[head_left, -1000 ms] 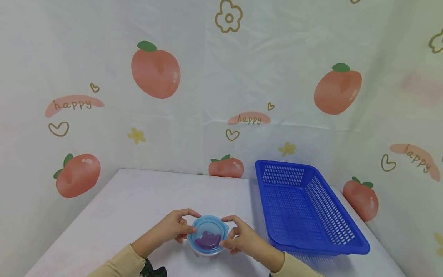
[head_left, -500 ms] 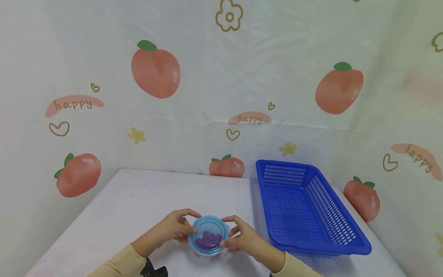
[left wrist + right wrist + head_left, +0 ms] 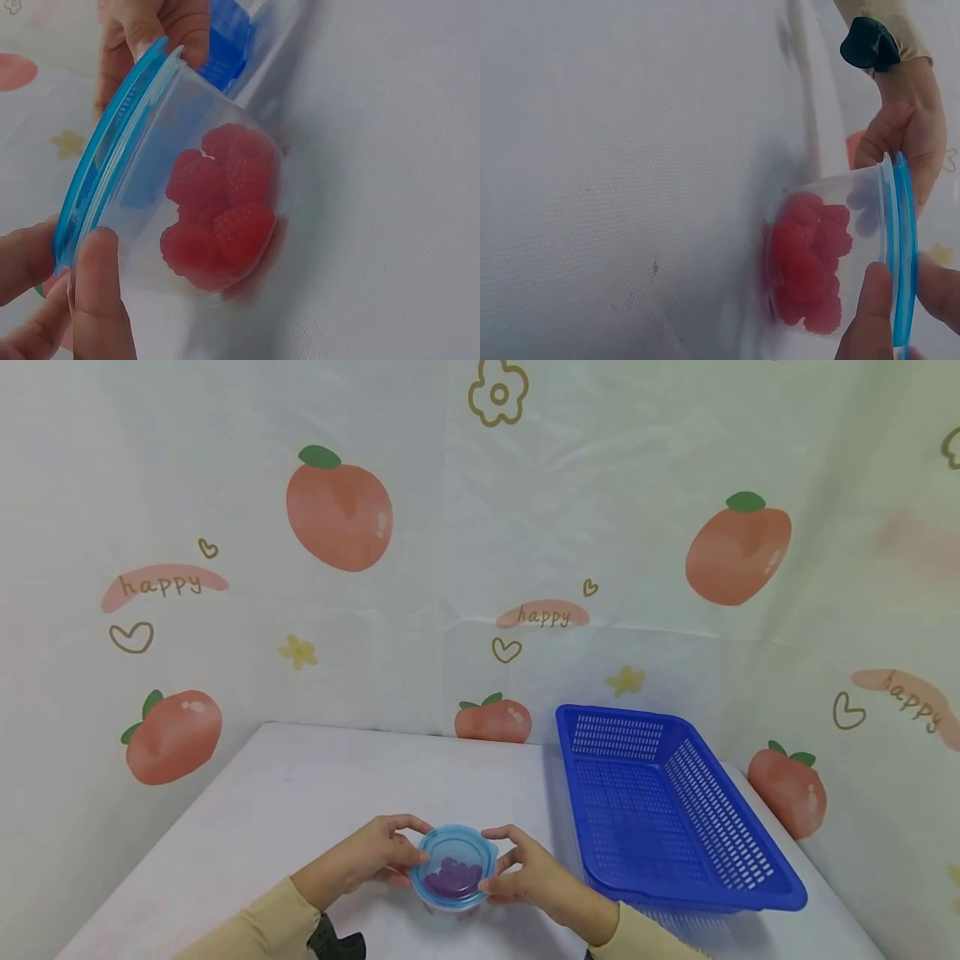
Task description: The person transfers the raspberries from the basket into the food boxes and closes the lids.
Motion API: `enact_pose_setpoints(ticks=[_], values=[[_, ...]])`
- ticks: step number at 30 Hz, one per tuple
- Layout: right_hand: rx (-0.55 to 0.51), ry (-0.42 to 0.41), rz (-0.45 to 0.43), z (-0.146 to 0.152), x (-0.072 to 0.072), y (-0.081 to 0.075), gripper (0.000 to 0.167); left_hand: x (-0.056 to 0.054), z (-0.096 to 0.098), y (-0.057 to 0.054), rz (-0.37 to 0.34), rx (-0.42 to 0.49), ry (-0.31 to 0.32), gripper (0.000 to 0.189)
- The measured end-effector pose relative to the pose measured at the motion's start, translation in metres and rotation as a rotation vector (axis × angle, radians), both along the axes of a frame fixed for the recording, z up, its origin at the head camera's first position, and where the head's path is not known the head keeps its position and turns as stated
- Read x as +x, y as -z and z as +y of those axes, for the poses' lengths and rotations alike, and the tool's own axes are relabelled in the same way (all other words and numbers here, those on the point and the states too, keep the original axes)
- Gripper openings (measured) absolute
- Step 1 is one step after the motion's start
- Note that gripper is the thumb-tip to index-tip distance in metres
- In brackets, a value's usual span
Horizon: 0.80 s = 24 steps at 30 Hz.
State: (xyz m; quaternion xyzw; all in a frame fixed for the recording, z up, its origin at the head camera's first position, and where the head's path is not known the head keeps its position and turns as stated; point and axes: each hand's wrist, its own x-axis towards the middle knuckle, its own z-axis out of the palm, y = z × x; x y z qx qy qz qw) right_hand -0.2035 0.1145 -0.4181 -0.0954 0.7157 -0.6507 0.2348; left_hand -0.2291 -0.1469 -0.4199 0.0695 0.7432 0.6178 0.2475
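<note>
A clear round plastic food container (image 3: 142, 240) with a blue lid (image 3: 455, 841) sits low over the white table, between my two hands. Several red raspberries (image 3: 221, 206) lie inside at its bottom; through the lid they look purple in the head view. My left hand (image 3: 375, 852) grips the left side of the rim, thumb on the near side and index finger at the far edge. From the right, my right hand (image 3: 531, 872) holds the lid edge by its tab in a similar way. In the left wrist view the lid lies along the container's rim.
A large blue plastic basket (image 3: 626, 810) with slotted sides stands on the table (image 3: 337, 777) to the right, close to my right forearm. Behind the table hangs a white cloth (image 3: 420, 527) printed with fruit. A black device (image 3: 339, 941) is worn at my left wrist.
</note>
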Motion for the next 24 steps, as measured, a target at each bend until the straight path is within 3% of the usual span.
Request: enact_pose_setpoints(ticks=[10, 16, 24], values=[[0.003, 0.002, -0.009, 0.000, -0.002, 0.001, 0.063, -0.001, 0.002, 0.000, -0.020, -0.008, -0.024, 0.049], [0.004, 0.063, 0.010, -0.003, -0.005, 0.006, 0.040, -0.001, 0.003, -0.002, -0.025, -0.009, -0.026, 0.049], [-0.064, 0.138, -0.069, -0.006, -0.007, 0.010, 0.039, 0.000, 0.003, -0.002, -0.040, -0.013, -0.040, 0.048]])
